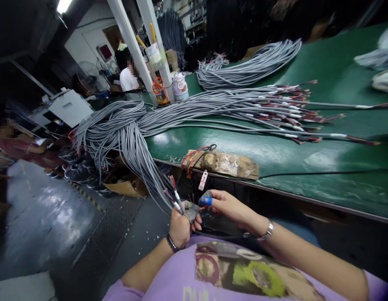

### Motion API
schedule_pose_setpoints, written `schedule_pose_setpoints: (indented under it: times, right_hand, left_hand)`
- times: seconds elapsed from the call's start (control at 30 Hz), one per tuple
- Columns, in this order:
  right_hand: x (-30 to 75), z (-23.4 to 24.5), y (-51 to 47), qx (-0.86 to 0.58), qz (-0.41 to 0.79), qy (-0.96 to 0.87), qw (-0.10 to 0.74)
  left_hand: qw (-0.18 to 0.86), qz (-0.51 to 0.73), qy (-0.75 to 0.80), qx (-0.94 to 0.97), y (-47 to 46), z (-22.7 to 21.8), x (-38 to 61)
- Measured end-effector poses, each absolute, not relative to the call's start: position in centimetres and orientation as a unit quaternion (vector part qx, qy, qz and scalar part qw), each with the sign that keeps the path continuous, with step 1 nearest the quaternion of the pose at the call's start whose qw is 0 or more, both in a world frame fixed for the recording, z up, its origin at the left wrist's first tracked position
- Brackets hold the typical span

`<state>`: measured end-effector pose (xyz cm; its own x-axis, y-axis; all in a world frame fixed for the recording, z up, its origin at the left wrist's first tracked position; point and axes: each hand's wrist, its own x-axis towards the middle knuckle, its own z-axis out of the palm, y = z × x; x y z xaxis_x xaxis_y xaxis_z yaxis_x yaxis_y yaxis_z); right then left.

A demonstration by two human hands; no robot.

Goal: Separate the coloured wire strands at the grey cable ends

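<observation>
Through the head camera I look down on my left hand (180,228), closed in a fist around the ends of a few grey cables (156,184). It sits low in front of my chest, below the table edge. Short coloured wires (174,193) stick up out of the fist, and the thumb is wrapped in grey tape.

My right hand (227,207) is just beside it, fingers curled in narrow. A fingertip bound in blue tape (205,201) nearly meets the left thumb. I cannot tell whether that hand grips anything; a dark shape lies under it that I cannot make out. The right wrist wears a metal bracelet (268,231) and the left a dark band (172,242).

The cables climb from my fist to a thick grey bundle (118,125) hanging over the corner of the green table (322,163). The bundle runs on across the top to stripped red and white ends (291,110).

A worn wooden block (227,164) lies at the near table edge, with a red and black wire and a small tag (202,180) on it. A second grey coil (250,67) lies farther back. By the white post (131,46) stand orange-handled scissors (157,85) and a jar (180,87). A person in a white shirt (128,78) sits beyond.
</observation>
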<state>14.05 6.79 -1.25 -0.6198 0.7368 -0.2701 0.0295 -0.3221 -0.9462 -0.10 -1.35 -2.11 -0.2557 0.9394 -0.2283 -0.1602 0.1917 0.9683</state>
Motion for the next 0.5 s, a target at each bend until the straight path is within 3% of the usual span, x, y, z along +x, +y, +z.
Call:
schedule_pose_setpoints:
  times: [0.5]
  right_hand:
    - [13.9, -1.85, 7.2, -0.302, 0.789, -0.478, 0.242]
  left_hand:
    - [0.571, 0.517, 0.559, 0.307, -1.22, -1.97, -0.81]
